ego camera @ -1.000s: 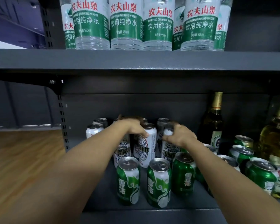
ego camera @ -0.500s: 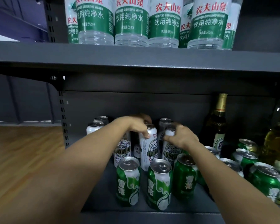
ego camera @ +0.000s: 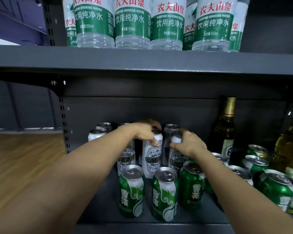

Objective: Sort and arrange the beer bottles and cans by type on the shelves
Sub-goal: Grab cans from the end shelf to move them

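Frame centre: left hand [ego camera: 145,132] grips upright white can [ego camera: 151,157] top; right hand [ego camera: 187,144] grips neighbouring white can [ego camera: 176,157], just right.

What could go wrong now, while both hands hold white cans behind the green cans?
1. Both forearms pass just over the green cans; pulling back low might topple one.
2. The left hand and right hand grip white cans only by their tops, packed close together; a lifted can could knock its neighbours.
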### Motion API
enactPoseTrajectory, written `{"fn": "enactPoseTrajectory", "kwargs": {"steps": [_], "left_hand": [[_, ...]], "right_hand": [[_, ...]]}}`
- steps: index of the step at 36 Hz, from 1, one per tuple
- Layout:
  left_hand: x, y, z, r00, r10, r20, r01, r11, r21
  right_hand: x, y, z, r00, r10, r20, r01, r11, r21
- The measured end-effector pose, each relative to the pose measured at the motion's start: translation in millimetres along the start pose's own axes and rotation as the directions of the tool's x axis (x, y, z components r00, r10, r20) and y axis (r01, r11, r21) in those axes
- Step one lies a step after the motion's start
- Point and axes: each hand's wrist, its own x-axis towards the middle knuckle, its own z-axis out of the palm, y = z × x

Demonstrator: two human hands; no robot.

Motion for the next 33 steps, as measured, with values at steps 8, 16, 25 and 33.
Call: {"fn": "enactPoseTrajectory", "kwargs": {"steps": [8, 16, 25, 33], "left_hand": [[-3, -8, 2, 0.998, -0.068, -0.001, 0.067, 0.994, 0.083], [-5, -10, 2, 0.996, -0.074, -0.055, 0.082, 0.984, 0.159], [6, -9, 6, 0.993, -0.110, -0.035, 0.115, 0.973, 0.200], [6, -8, 4, 0.994, -0.112, -0.015, 0.113, 0.979, 0.167]], "right_hand": [[-1, 1, -3, 0.999, -0.027, 0.032, 0.027, 0.999, -0.029], [0, -1, -12, 0.995, -0.078, 0.056, 0.078, 0.997, 0.003], [10, -3, -12, 0.996, -0.040, 0.077, 0.040, 0.999, -0.006], [11, -8, -17, 0.985, -0.058, 0.163, 0.058, 0.998, 0.003]]}}
